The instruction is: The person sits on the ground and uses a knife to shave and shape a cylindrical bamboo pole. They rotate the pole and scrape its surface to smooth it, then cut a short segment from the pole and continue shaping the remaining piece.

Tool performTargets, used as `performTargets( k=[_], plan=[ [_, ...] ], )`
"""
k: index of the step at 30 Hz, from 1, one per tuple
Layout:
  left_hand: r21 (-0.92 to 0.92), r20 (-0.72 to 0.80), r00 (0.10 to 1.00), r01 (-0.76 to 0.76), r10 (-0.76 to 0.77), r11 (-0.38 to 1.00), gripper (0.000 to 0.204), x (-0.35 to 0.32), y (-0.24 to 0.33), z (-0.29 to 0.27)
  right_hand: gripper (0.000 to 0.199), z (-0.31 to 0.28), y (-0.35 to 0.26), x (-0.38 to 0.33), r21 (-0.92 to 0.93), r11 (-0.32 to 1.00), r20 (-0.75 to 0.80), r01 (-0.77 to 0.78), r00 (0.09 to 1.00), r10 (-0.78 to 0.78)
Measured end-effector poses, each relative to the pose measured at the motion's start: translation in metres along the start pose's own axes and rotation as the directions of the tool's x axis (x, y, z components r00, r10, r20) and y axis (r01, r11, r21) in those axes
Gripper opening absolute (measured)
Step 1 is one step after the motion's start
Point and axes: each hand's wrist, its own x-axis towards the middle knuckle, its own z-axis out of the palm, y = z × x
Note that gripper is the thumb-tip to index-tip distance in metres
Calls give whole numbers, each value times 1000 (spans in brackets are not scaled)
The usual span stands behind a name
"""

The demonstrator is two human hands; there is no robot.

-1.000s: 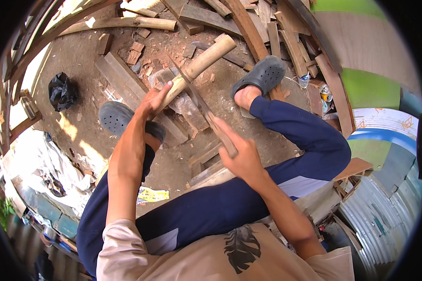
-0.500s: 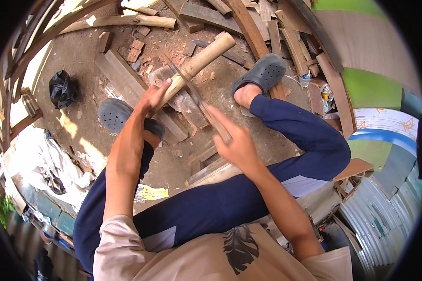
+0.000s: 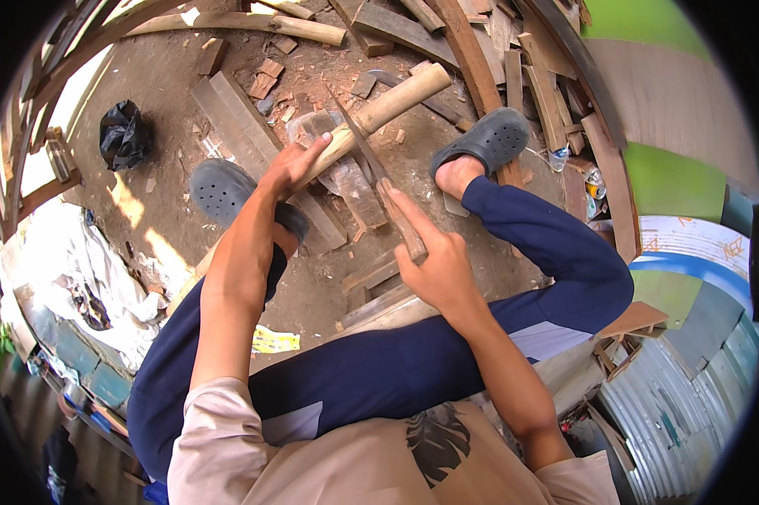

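Note:
My left hand [image 3: 291, 167] grips the near end of a round, pale wooden pole [image 3: 406, 99], with the thumb lying along its top. The pole slants away to the upper right, and its far end is free. In my right hand [image 3: 441, 268] is a long, narrow knife by its wooden handle [image 3: 405, 225], index finger stretched along it. The pointed blade [image 3: 361, 143] crosses the pole just beyond my left thumb. Whether its edge bites into the wood I cannot tell. Under the pole are a wood block [image 3: 358, 192] and a clear plastic wrapping [image 3: 308, 126].
Flat planks [image 3: 236, 118] lie beside my left clog [image 3: 221, 192]. A curved dark blade [image 3: 426, 99] rests on the ground beyond the pole. Scrap boards [image 3: 538, 93] are heaped past my right clog [image 3: 485, 145]. A black plastic bag [image 3: 124, 135] sits at the left.
The view has shifted slightly, so the scene sits further right. The knife is angled a little more steeply across the pole. Both hands keep their grips.

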Motion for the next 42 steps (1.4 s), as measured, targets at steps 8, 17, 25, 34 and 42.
performTargets(
  k=[8, 17, 25, 34, 42],
  plan=[
    [-27, 27, 1000, 11, -11, 1000, 109, 11, -13, 5, 71, -13, -4, -30, 38, 990, -115, 134, 985, -128],
    [-72, 20, 999, -25, 27, 997, 109, 5, -6, 8, 70, 41, 32, 76, -9, 1000, -49, 4, 999, -5],
    [-46, 25, 1000, -7, 8, 999, 108, 3, -3, 1, 74, 12, 30, -9, 57, 985, -135, 165, 979, -156],
    [-12, 27, 999, -33, 33, 999, 105, -2, -2, -3, 72, 6, 28, 10, 45, 993, -66, 107, 992, -104],
    [-117, 57, 998, -9, 16, 993, 108, -2, -1, -3, 70, 54, 27, 94, -92, 995, -5, -46, 999, 46]
  ],
)
